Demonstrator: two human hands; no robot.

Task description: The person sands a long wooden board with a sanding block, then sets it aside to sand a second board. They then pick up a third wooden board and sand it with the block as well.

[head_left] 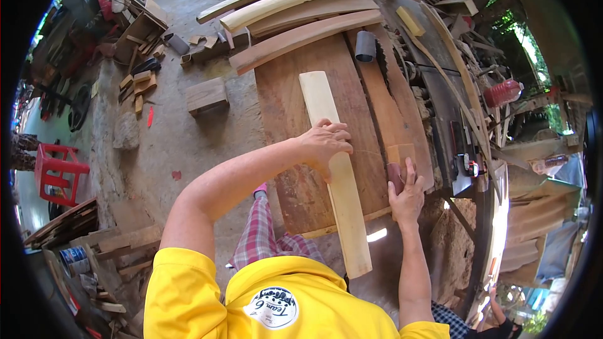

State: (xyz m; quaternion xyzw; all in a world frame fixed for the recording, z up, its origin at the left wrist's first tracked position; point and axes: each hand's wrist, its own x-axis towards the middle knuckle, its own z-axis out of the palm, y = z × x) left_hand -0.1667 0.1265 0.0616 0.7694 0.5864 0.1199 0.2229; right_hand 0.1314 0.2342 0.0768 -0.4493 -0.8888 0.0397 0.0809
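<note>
A long pale wooden board [350, 213] lies across the brown plank workbench [282, 119], its near end jutting past the edge toward my body. My left hand [326, 144] is closed over the middle of this board, fingers wrapped across its top. To the right, my right hand [407, 198] has its thumb and fingers around a small wooden block [401, 152]. A reddish-brown piece, perhaps sandpaper, shows on the block's near side. The block rests on the bench, apart from the board.
Several curved wooden pieces [308, 41] lie across the bench's far end, near a grey cylinder [365, 46]. A wood block [207, 96] sits on the floor at left, with a red stool [59, 174] beyond. A red bottle [502, 93] is at right.
</note>
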